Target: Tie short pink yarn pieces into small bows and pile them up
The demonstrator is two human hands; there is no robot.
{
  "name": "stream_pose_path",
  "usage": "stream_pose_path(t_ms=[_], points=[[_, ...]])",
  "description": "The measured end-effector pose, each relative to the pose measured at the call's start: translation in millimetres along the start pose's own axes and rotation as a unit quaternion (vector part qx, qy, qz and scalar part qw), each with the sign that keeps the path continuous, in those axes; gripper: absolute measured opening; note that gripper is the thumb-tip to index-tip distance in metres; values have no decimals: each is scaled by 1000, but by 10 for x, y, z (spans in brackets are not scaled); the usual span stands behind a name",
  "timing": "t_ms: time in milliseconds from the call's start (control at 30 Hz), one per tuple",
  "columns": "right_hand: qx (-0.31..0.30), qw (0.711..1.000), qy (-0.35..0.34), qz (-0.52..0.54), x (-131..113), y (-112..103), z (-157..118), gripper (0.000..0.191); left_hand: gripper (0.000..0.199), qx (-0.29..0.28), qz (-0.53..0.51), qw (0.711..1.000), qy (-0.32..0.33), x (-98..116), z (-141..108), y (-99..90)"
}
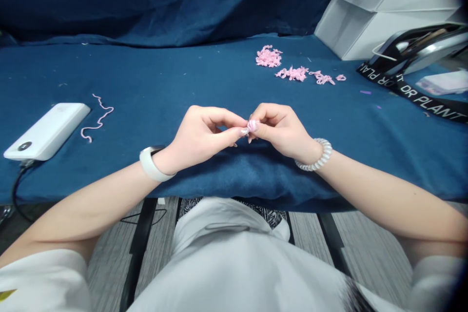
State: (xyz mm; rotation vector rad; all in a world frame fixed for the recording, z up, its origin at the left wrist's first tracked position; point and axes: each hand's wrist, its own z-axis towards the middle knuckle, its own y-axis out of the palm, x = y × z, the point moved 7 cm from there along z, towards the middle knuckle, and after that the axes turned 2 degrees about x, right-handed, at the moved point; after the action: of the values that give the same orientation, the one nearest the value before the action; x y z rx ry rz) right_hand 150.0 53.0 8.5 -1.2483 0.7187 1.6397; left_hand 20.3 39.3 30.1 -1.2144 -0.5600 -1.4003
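Note:
My left hand (210, 131) and my right hand (280, 129) meet above the front part of the blue cloth-covered table (164, 78). Between their fingertips is a small pink yarn piece (252, 126), pinched by thumb and forefinger on each side. Its exact shape is partly hidden by the fingers. Beyond my right hand lie small heaps of pink yarn, one at the back (268, 56) and another nearer (294, 73), with a few loose yarn loops (322, 78) to their right. A loose pink strand (100, 119) lies curved at the left.
At the left is a white power bank (49, 131) with a black cable (15, 187). White boxes (387, 24) stand at the back right, near a black lettered strap (420, 97) and a black-and-silver object (431, 48). Blue cloth (146, 0) hangs behind.

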Motion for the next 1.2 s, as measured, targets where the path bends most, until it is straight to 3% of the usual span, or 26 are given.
stream_pose_path(t_ms=[333, 767, 1200], points=[[-19, 1000, 9, 19, 4, 18, 14, 33, 14, -24, -1, 1000, 6, 26, 11, 8], [43, 999, 10, 6, 8, 5, 19, 35, 16, 71, 66, 995, 25, 0, -9, -42], [29, 997, 20, 75, 82, 2, 18, 22, 19, 49, -38, 998, -29, -115, 39, -43]])
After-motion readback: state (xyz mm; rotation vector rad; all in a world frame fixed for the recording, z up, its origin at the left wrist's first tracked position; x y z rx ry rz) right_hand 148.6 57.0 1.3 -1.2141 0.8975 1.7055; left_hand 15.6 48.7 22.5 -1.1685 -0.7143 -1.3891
